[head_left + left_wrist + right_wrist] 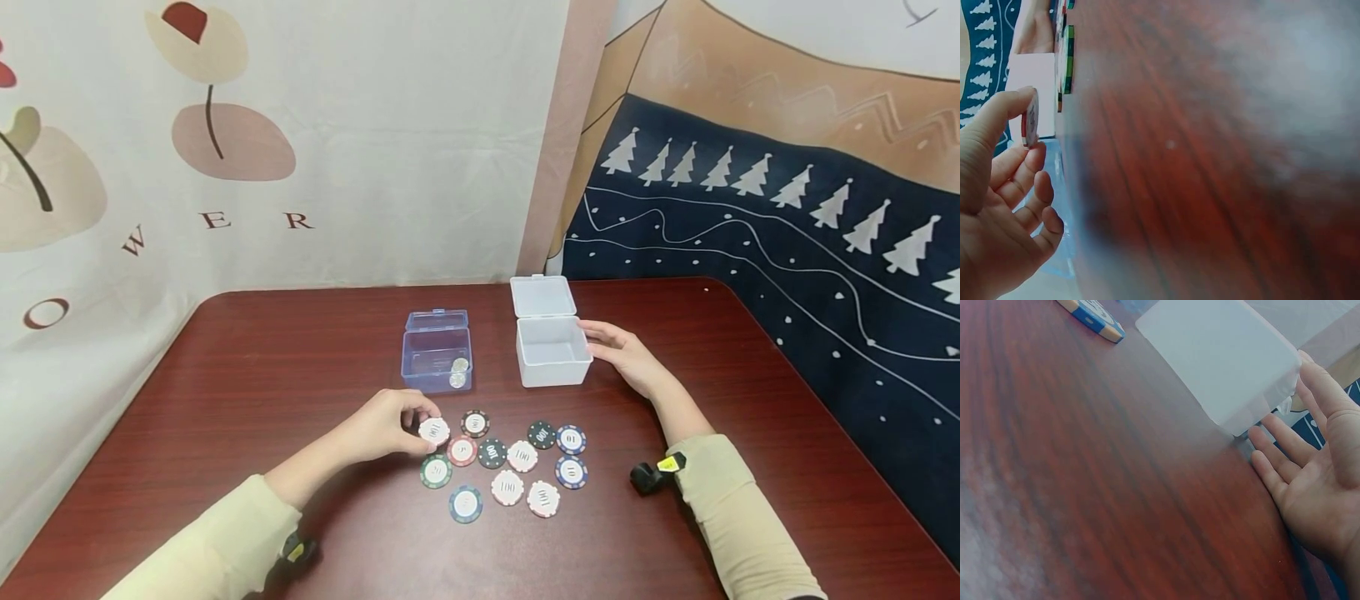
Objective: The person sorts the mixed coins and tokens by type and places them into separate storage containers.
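Note:
My left hand (393,425) pinches a white-and-red poker chip (434,431) between thumb and fingertips, just above the dark red table (247,375); the left wrist view shows the same chip (1029,119) edge-on at my thumb tip. Several more chips (517,467) lie flat in a cluster to its right. My right hand (626,354) lies open with straight fingers against the right side of the open white box (551,350); in the right wrist view the fingers (1285,450) reach the box's corner (1222,362).
An open clear blue box (437,358) with a few silvery coins stands behind my left hand. Patterned fabric hangs behind the table and along its right edge. A blue-and-orange chip (1094,315) lies near the white box.

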{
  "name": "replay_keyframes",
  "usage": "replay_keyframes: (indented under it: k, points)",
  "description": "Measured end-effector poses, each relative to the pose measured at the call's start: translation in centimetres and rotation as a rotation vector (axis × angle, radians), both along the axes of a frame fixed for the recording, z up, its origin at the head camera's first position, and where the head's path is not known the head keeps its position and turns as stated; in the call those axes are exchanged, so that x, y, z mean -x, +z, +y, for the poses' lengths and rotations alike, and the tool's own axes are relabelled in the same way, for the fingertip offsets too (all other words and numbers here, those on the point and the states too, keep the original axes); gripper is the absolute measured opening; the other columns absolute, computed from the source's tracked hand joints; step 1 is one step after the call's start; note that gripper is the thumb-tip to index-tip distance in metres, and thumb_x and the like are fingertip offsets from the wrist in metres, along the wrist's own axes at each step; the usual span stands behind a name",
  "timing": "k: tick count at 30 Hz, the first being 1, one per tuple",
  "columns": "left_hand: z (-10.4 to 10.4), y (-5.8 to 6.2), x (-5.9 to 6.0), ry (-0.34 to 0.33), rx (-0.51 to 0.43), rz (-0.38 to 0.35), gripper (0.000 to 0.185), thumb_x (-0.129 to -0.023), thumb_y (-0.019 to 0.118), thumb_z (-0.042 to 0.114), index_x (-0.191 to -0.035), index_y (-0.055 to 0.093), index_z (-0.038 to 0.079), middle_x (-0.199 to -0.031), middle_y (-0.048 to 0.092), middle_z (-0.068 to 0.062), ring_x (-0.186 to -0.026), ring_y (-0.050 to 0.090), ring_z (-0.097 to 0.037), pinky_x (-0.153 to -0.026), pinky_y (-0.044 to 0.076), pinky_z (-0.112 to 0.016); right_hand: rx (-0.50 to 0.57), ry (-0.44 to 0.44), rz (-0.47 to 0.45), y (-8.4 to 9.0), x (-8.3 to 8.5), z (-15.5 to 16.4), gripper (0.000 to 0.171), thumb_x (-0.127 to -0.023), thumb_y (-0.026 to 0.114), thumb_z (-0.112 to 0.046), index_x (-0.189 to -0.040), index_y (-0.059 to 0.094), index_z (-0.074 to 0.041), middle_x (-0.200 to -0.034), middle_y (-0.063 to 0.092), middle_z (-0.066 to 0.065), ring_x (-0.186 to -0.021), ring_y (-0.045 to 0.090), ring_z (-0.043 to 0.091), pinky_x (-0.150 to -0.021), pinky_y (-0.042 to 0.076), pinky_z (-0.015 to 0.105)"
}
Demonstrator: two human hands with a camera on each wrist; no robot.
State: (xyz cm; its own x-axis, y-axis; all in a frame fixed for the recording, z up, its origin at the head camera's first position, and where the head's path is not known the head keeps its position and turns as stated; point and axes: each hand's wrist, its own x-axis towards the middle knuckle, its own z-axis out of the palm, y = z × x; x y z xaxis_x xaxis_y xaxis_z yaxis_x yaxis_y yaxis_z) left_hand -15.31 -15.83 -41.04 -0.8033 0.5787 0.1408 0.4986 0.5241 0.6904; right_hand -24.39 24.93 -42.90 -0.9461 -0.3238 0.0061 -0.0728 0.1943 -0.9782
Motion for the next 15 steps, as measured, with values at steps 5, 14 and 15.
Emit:
replay_keyframes:
  k: [5,14,15]
  points:
    - [0.9,0.9,-0.1,0.0,-0.012,0.009,0.028,-0.067,0.085,0.016,-0.091,0.072,0.017,-0.075,0.055,0.01,-0.068,0.049,-0.012,-0.059,0.041,-0.025,0.011,0.0,0.003,0.2,-0.2,-0.1,0.052,-0.094,0.061,-0.014,-0.141,0.043,-0.001,-0.141,0.045,0.018,-0.127,0.042,0.027,-0.107,0.029,0.042]
    - [2.1,1.8,0.2,-0.004,-0.077,0.053,0.029,-0.065,0.086,0.014,-0.091,0.072,0.015,-0.074,0.058,0.011,-0.069,0.053,-0.019,-0.061,0.042,-0.025,0.02,-0.006,-0.006,0.2,-0.2,-0.2,0.052,-0.094,0.062,-0.013,-0.141,0.044,-0.003,-0.141,0.045,0.017,-0.127,0.043,0.027,-0.107,0.028,0.044]
    - [2.2,1.8,0.3,-0.003,-0.083,0.061,0.029,-0.065,0.086,0.014,-0.091,0.072,0.015,-0.075,0.058,0.011,-0.07,0.054,-0.02,-0.061,0.043,-0.025,0.018,-0.006,-0.006,0.2,-0.2,-0.2,0.052,-0.094,0.062,-0.013,-0.141,0.044,-0.003,-0.141,0.045,0.017,-0.127,0.043,0.027,-0.107,0.028,0.044]
